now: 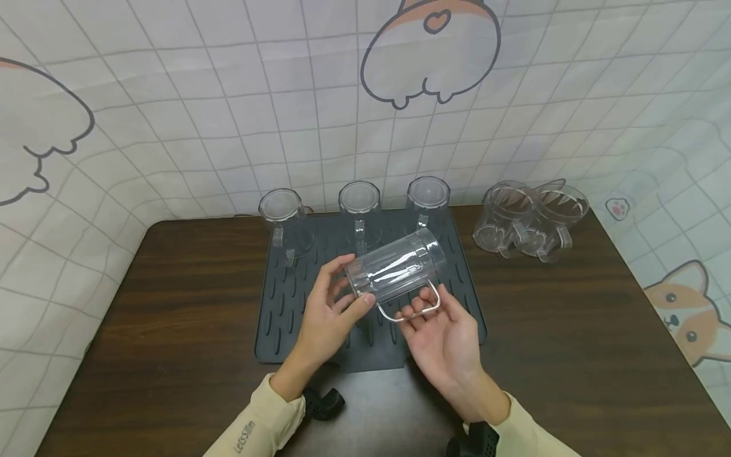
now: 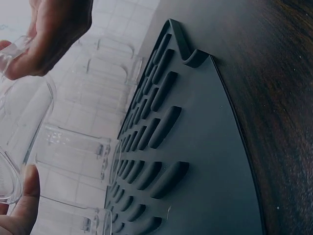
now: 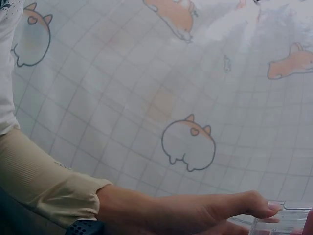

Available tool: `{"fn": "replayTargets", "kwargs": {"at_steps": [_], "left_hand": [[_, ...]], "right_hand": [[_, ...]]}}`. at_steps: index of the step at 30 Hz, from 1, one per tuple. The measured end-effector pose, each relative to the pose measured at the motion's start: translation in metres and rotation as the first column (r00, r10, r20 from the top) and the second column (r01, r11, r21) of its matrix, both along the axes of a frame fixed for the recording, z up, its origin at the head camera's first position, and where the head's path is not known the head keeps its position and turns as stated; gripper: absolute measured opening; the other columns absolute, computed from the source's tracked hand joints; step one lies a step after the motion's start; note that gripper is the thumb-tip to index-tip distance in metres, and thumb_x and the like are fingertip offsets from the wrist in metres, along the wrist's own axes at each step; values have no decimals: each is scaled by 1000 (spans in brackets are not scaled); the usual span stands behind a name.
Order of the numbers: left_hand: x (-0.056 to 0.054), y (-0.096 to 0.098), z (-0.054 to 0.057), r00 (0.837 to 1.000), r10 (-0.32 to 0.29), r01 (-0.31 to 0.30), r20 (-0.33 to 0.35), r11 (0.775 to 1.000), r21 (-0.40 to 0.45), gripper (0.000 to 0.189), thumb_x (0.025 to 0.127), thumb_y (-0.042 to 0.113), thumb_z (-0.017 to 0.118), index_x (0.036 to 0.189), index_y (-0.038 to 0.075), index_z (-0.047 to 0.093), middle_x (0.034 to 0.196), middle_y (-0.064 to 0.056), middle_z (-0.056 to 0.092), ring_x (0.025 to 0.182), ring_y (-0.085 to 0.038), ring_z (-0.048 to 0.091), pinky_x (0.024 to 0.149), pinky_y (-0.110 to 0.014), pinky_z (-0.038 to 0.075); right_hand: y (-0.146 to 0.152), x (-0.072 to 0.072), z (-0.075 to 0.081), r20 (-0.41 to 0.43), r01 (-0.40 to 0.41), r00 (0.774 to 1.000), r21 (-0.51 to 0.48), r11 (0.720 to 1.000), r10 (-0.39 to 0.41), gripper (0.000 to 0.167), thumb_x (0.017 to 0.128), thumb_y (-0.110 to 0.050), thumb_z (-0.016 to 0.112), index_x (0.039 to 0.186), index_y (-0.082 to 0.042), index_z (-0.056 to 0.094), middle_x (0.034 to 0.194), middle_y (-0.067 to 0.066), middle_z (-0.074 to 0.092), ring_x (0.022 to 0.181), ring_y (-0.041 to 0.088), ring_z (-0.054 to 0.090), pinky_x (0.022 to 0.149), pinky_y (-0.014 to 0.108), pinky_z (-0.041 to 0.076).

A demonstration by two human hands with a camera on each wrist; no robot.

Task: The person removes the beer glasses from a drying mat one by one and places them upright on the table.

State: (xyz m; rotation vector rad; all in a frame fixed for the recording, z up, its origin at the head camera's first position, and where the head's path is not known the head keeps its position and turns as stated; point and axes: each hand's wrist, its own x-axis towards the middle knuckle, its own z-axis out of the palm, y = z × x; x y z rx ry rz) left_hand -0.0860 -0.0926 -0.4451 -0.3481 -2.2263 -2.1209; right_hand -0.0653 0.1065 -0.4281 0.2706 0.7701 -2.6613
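left hand [image 1: 329,317] grips a tilted clear mug [image 1: 395,266]; right hand [image 1: 448,339] holds its handle [image 1: 395,319] above a dark mat [image 1: 374,360].

Two cream-sleeved forearms [image 1: 259,416] angle inward. The bare left hand [image 1: 325,319] grips between thumb [image 1: 360,307] and fingers [image 1: 330,273]. The bare right hand [image 1: 444,336] lies palm up, fingers curled.
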Motion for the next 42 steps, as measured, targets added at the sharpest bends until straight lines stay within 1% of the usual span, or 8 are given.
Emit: {"fn": "replayTargets", "kwargs": {"at_steps": [8,16,23,27,30,36,38,42], "left_hand": [[1,-2,-3,1000,-12,11,-11,1000,-23,69,96,6,70,155,6,36,155,-16,39,136,-34,56,105,-40,57],[3,-1,1,1000,-14,14,-4,1000,-25,70,95,5,70,156,7,34,155,-15,39,139,-33,54,104,-32,57],[5,-2,4,1000,-14,13,-18,997,-80,72,96,10,71,157,16,34,155,-15,43,142,-32,53,109,-25,52],[8,-7,5,999,-29,27,-24,996,-90,77,98,17,69,161,19,26,157,-16,40,147,-34,49,114,-36,49],[9,-12,4,998,-37,30,-53,991,-132,78,99,24,68,163,22,23,158,-16,38,150,-35,46,116,-46,47],[12,-22,-3,992,-22,-17,-127,955,-295,78,99,26,67,163,22,23,160,-15,43,149,-37,49,114,-56,48],[14,-26,-4,992,-14,-31,-124,936,-349,80,98,25,68,163,23,23,161,-14,43,147,-39,50,114,-58,48],[19,-35,0,997,5,-37,-73,890,-454,81,98,30,69,164,27,23,165,-9,40,144,-41,51,113,-63,47]], "right_hand": [[3,1,0,-1,7,1000,-23,1000,-7,37,114,-37,27,98,-15,53,82,-5,48,81,12,53,93,25,52],[6,3,1,-34,-3,999,-52,999,1,37,115,-34,27,97,-15,52,80,-6,49,78,12,50,91,26,52],[10,4,1,-93,-24,996,-108,994,14,36,115,-32,28,96,-14,53,80,-5,54,77,12,53,91,27,54],[12,3,1,-108,-29,994,-129,991,15,38,115,-31,27,95,-14,55,80,-5,55,77,12,54,91,28,53],[14,3,2,-110,-22,994,-127,992,8,39,115,-31,27,94,-14,54,79,-5,55,77,12,54,91,28,52],[25,2,2,-127,-7,992,-160,987,-13,38,115,-31,26,95,-13,54,80,-3,53,78,14,54,91,29,51],[29,2,2,-139,-8,990,-183,983,-18,38,115,-30,27,96,-12,54,81,-2,54,78,14,54,91,29,52],[37,0,2,-165,-10,986,-213,977,-26,38,115,-30,27,98,-10,54,81,0,55,78,16,54,91,30,52]]}}
